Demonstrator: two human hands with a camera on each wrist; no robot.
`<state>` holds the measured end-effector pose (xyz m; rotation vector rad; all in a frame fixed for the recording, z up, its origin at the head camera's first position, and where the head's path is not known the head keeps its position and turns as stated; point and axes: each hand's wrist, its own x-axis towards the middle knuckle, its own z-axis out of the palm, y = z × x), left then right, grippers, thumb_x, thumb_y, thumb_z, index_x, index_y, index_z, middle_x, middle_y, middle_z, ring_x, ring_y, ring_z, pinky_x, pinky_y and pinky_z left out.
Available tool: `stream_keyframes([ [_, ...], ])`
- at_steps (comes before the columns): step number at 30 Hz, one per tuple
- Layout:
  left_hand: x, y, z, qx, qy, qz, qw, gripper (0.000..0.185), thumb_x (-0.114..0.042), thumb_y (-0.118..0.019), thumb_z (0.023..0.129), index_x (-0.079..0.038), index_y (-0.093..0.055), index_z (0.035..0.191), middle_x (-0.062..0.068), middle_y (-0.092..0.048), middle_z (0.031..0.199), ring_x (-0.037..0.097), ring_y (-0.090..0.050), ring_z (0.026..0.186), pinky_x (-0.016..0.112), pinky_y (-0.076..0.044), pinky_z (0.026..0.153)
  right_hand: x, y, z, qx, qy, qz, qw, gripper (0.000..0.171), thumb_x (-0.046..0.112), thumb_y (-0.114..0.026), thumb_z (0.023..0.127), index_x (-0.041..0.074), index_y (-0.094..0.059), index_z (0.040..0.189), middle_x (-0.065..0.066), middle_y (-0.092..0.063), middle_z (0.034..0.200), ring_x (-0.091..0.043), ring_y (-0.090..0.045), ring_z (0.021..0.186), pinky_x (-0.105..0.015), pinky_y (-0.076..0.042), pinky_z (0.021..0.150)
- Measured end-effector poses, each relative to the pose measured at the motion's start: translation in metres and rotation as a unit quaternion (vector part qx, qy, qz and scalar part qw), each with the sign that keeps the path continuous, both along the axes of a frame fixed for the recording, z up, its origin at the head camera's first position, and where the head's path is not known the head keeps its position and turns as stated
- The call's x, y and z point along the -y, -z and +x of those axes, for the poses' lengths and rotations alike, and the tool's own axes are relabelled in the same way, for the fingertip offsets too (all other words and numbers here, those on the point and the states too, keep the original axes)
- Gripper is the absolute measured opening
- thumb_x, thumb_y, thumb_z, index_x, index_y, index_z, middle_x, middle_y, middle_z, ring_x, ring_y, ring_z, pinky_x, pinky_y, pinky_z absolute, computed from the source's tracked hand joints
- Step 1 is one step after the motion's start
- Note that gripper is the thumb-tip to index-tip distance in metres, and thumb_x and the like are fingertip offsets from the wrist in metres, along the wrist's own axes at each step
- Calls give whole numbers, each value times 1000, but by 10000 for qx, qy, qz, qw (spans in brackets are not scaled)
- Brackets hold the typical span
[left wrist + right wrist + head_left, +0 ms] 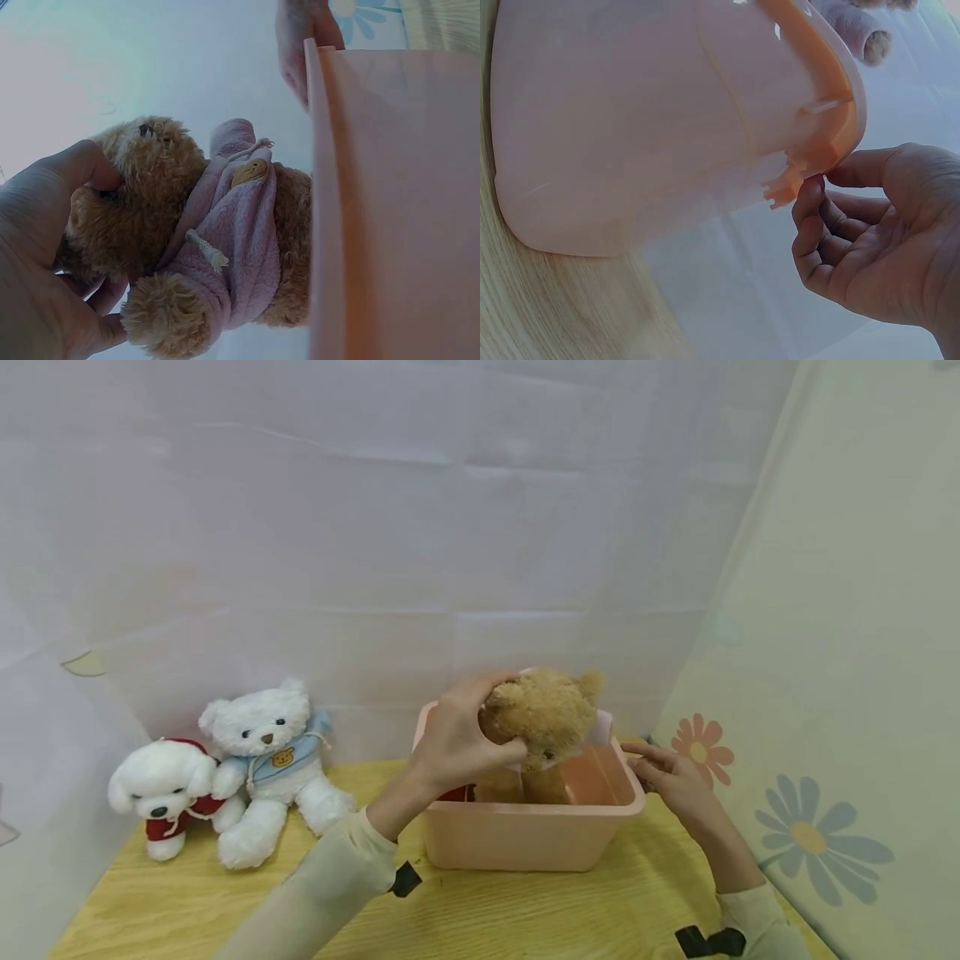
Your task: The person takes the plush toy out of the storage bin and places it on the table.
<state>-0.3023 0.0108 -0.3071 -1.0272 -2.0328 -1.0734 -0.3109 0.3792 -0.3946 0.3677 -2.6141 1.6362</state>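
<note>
My left hand point(465, 735) grips a brown teddy bear point(551, 706) by its head, thumb on one side and fingers on the other. The bear wears a pink hooded top point(244, 225) and is upright at a pink plastic bin point(525, 839). Its head is above the rim; its lower part is down inside, partly hidden by the front wall. With thumb and forefinger, my right hand point(900, 232) pinches the rim at the bin's right end. Something red point(456, 793) shows inside the bin at its left, mostly hidden by my left hand and the wall.
On the left of the wooden table point(480, 910) sit a white teddy bear point(262, 735) in a blue top and a white plush dog point(161, 785) in red. A pale cloth backdrop point(337, 527) hangs behind, and a flower-printed wall point(847, 652) stands close on the right.
</note>
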Motion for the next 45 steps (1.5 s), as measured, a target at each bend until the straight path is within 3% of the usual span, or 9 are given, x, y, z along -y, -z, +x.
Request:
stream_keyframes([
  [9,29,-26,18,-347,61,365,9987,67,-6,-83,72,-5,-61,136,6,-66,119,14,-60,103,31,-53,77,8,-3,-8,-43,-161,-32,9999,49,32,-52,108,5,-49,150,-22,-66,116,-31,-67,95,-36,-53,83],
  [16,50,-43,35,-463,27,601,9971,70,1,-85,69,-4,-62,135,10,-64,122,18,-60,110,34,-57,78,9,-1,-11,-124,-257,2,9996,49,32,-52,109,4,-50,149,-21,-67,114,-30,-67,94,-35,-53,84],
  [23,69,-55,46,-599,-23,768,9952,71,6,-84,69,-4,-62,136,12,-64,117,17,-61,71,32,-52,52,9,-1,-14,-196,-360,-186,9990,49,30,-52,109,1,-50,149,-26,-66,119,-30,-67,96,-36,-56,78],
  [30,86,-67,58,-606,-202,882,9941,69,9,-80,70,-7,-63,136,10,-70,113,12,-62,59,28,-52,49,9,-2,-11,-105,-349,-102,9993,52,32,-52,109,0,-48,150,-23,-65,121,-27,-67,102,-31,-54,85],
  [38,110,-90,68,-384,-245,952,9944,73,18,-79,69,-6,-64,136,12,-69,120,20,-73,76,31,-58,56,-2,1,-8,-164,-388,-151,9990,52,30,-51,109,0,-46,151,-25,-66,120,-23,-66,107,-27,-53,87],
  [45,133,-101,67,-544,-771,750,9927,71,17,-80,69,-6,-65,134,6,-68,123,24,-72,90,26,-57,61,-18,-3,-9,-1,-423,-162,9990,53,31,-50,109,-2,-44,151,-21,-60,134,-16,-64,112,-28,-53,88],
])
